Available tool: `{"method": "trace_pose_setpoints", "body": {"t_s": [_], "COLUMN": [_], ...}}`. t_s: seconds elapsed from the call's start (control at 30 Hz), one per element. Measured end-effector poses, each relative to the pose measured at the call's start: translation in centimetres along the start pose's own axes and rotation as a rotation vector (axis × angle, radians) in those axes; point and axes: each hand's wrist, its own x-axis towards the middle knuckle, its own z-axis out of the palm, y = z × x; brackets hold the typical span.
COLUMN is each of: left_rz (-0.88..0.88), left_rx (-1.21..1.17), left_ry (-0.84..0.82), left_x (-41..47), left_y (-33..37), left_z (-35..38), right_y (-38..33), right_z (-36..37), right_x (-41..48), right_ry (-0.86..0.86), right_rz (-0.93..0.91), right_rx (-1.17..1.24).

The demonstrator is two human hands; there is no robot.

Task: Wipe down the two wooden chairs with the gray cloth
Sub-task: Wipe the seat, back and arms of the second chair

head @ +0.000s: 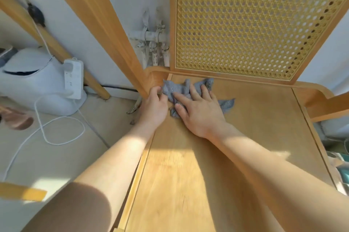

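White power strip (73, 78) leaning on white appliance (34, 84), looped white cable (62, 131), wall pipes (151, 42)

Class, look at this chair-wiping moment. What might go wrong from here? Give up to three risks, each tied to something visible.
1. The gray cloth is bunched under the right hand, so it may skip parts of the seat, especially the back corner by the left hand.
2. Its loose ends lie near the cane backrest and might snag.
3. The white cable loops on the floor beside the seat; a foot may catch it.
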Motion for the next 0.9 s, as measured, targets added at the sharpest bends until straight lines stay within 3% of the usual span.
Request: {"method": "trace_pose_setpoints", "body": {"t_s": [0.13, 0.2, 0.4, 0.47, 0.6, 0.77, 0.9], "left_rz": [-0.364, -0.347, -0.269, -0.246, -0.231, -0.221, -0.191], "left_rx": [-0.382, -0.312, -0.236, -0.214, -0.274, -0.143, -0.132], "left_ry": [-0.179, -0.277, -0.280, -0.281, -0.295, -0.207, -0.179], "left_x": [0.0, -0.5, -2.1, -2.6, -3.7, -3.6, -3.6], "left_y": [-0.1, -0.4, -0.7, -0.9, -1.7, -1.8, -2.2], "left_z": [-0.8, -1.2, -1.8, -1.9, -2.0, -1.7, -1.4], "right_y": [-4.8, -6.3, -4.0, -2.3, -2.5, -8.6, -5.0], "right_z": [1.5, 2.1, 2.1, 1.3, 1.2, 3.7, 3.7], "right_x": [-9.3, -12.8, -16.0, -13.0, -8.2, -17.4, -19.4], "right_ry": [0.045, 0.064, -0.071, -0.054, 0.043, 0.100, 0.133], "right_rz": [-0.206, -0.276, -0.497, -0.436, -0.130, -0.269, -0.204], "right_rx": [0.091, 0.087, 0.166, 0.157, 0.106, 0.158, 0.191]}}
